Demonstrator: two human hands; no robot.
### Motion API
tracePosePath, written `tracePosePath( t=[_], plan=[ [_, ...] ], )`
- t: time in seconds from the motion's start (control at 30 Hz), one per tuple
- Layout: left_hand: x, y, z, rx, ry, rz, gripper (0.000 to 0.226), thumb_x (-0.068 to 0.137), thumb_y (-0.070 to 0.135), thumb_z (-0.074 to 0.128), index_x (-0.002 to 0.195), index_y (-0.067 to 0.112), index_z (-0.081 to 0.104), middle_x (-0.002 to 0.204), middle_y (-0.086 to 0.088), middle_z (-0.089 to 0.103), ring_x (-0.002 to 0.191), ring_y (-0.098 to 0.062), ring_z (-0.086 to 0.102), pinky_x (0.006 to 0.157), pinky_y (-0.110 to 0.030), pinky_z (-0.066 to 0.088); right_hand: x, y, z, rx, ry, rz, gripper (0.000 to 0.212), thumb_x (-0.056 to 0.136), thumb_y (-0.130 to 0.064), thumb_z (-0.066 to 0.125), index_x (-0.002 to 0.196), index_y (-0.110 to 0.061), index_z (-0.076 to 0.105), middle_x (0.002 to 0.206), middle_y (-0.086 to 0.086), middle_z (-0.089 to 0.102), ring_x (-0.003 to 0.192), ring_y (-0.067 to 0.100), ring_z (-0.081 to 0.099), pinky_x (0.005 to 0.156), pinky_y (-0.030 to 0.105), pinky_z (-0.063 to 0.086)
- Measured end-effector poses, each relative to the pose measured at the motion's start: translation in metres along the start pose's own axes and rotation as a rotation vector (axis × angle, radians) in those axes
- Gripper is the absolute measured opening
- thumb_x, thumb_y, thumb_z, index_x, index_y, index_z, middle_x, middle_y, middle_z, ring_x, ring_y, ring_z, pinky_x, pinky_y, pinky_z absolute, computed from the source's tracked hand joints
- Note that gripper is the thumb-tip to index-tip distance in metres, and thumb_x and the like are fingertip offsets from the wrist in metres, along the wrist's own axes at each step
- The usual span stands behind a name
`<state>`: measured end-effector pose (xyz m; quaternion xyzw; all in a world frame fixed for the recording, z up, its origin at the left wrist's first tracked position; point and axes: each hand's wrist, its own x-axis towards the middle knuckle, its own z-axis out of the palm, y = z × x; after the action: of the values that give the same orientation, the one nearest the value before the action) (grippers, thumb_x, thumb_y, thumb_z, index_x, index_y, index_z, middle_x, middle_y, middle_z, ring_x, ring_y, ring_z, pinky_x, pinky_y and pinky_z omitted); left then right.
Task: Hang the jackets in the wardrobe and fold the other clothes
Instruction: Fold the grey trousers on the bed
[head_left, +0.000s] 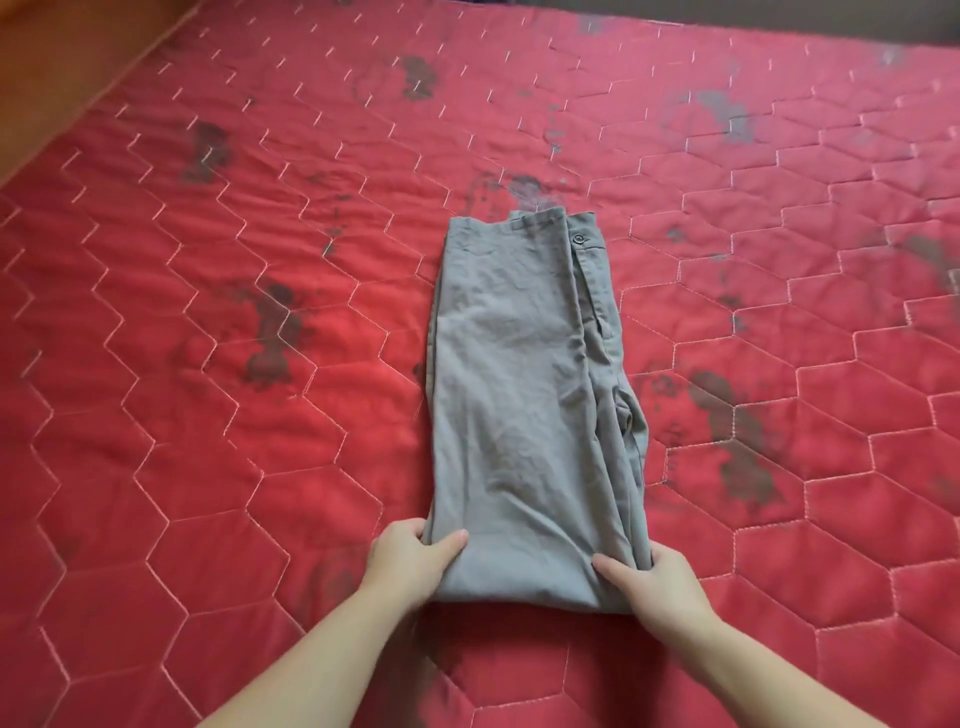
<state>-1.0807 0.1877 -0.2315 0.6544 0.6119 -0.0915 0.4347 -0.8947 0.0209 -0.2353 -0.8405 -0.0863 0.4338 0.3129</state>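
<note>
A pair of grey trousers, folded lengthwise, lies on a red quilted bed cover, waistband and button at the far end. Both hands hold the near folded end: the left hand pinches its left corner with the thumb on top, and the right hand grips its right corner the same way.

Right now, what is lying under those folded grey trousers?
The folded grey trousers lie on a red quilted bedspread with dark stains. Whatever is directly beneath the cloth is covered. Left hand and right hand grip the near corners.
</note>
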Motion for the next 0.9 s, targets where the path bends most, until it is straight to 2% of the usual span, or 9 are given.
tracePosePath(
  t=[0.07, 0.13, 0.27, 0.37, 0.47, 0.57, 0.67, 0.73, 0.9],
  plan=[
    [-0.012, -0.007, -0.006, -0.211, -0.136, -0.051, 0.016, 0.084, 0.029, 0.074, 0.082, 0.014, 0.069, 0.067, 0.007, 0.069, 0.060, -0.008, 0.065, 0.051, -0.019, 0.045, -0.010, 0.006, -0.008, -0.027, -0.082, 0.030, 0.012, 0.072, -0.020, 0.081, 0.078, -0.012, 0.074, 0.066, -0.007, 0.072, 0.063, 0.011, 0.064, 0.058, 0.026, 0.046],
    [-0.024, -0.014, -0.021, -0.307, -0.424, -0.169, 0.012, 0.085, 0.016, 0.073, 0.080, 0.009, 0.065, 0.050, 0.005, 0.060, 0.041, -0.007, 0.055, 0.040, -0.018, 0.042, -0.023, 0.008, -0.024, -0.049, -0.375, 0.152, 0.034, 0.062, -0.022, 0.085, 0.092, -0.009, 0.074, 0.075, -0.003, 0.075, 0.064, 0.008, 0.066, 0.057, 0.020, 0.048],
    [-0.052, -0.028, -0.053, 0.033, -0.941, -0.282, 0.029, 0.069, 0.035, 0.081, 0.080, 0.014, 0.064, 0.072, 0.001, 0.062, 0.064, -0.012, 0.060, 0.069, -0.021, 0.049, -0.057, -0.001, -0.061, -0.358, -0.935, 0.318, 0.067, 0.074, -0.039, 0.073, 0.135, -0.017, 0.055, 0.133, -0.002, 0.061, 0.125, 0.015, 0.055, 0.107, 0.029, 0.041],
    [-0.063, -0.018, -0.072, -0.149, -0.994, -0.420, 0.038, 0.061, 0.029, 0.078, 0.089, 0.006, 0.065, 0.086, -0.011, 0.060, 0.075, -0.024, 0.058, 0.082, -0.033, 0.051, -0.064, -0.029, -0.079, -0.233, -1.032, 0.406, 0.060, 0.071, -0.026, 0.073, 0.127, -0.010, 0.062, 0.132, 0.008, 0.061, 0.120, 0.026, 0.059, 0.105, 0.031, 0.042],
    [-0.056, 0.027, -0.097, -0.400, -0.881, -0.384, 0.023, 0.064, 0.029, 0.065, 0.052, 0.009, 0.066, 0.045, -0.004, 0.052, 0.042, -0.014, 0.052, 0.060, -0.033, 0.057, -0.052, -0.078, -0.090, 0.071, -0.893, 0.410, 0.022, 0.053, -0.018, 0.075, 0.072, -0.009, 0.074, 0.071, 0.009, 0.070, 0.059, 0.020, 0.067, 0.056, 0.025, 0.053],
    [-0.025, 0.086, -0.121, -0.764, -0.673, -0.201, 0.034, 0.072, 0.037, 0.057, 0.051, 0.013, 0.068, 0.046, 0.001, 0.057, 0.040, -0.010, 0.056, 0.056, -0.028, 0.057, -0.021, -0.148, -0.094, 0.441, -0.643, 0.224, 0.028, 0.048, -0.033, 0.080, 0.062, -0.014, 0.066, 0.055, 0.004, 0.059, 0.044, 0.019, 0.056, 0.049, 0.023, 0.048],
    [0.015, 0.119, -0.120, -1.144, -0.305, -0.156, 0.046, 0.093, 0.051, 0.046, 0.076, 0.013, 0.067, 0.073, -0.005, 0.071, 0.058, -0.017, 0.067, 0.065, -0.031, 0.054, 0.025, -0.188, -0.087, 0.752, -0.246, 0.123, 0.048, 0.087, -0.054, 0.054, 0.072, -0.010, 0.062, 0.055, 0.003, 0.059, 0.044, 0.016, 0.049, 0.056, 0.027, 0.046],
    [0.032, 0.124, -0.106, -0.986, -0.094, -0.139, 0.036, 0.096, 0.046, 0.045, 0.085, 0.016, 0.062, 0.077, -0.001, 0.066, 0.065, -0.016, 0.062, 0.064, -0.029, 0.048, 0.046, -0.189, -0.076, 0.599, -0.055, 0.088, 0.044, 0.093, -0.049, 0.048, 0.076, -0.011, 0.063, 0.060, 0.001, 0.062, 0.050, 0.014, 0.052, 0.059, 0.028, 0.045],
    [0.071, 0.097, -0.074, -0.424, 0.153, 0.030, 0.014, 0.088, 0.024, 0.063, 0.101, 0.018, 0.062, 0.094, 0.002, 0.060, 0.071, -0.008, 0.055, 0.060, -0.021, 0.043, 0.068, -0.147, -0.050, 0.154, -0.016, -0.014, 0.014, 0.088, -0.020, 0.060, 0.077, -0.013, 0.065, 0.058, -0.002, 0.056, 0.043, 0.012, 0.047, 0.050, 0.023, 0.039]
  ],
)
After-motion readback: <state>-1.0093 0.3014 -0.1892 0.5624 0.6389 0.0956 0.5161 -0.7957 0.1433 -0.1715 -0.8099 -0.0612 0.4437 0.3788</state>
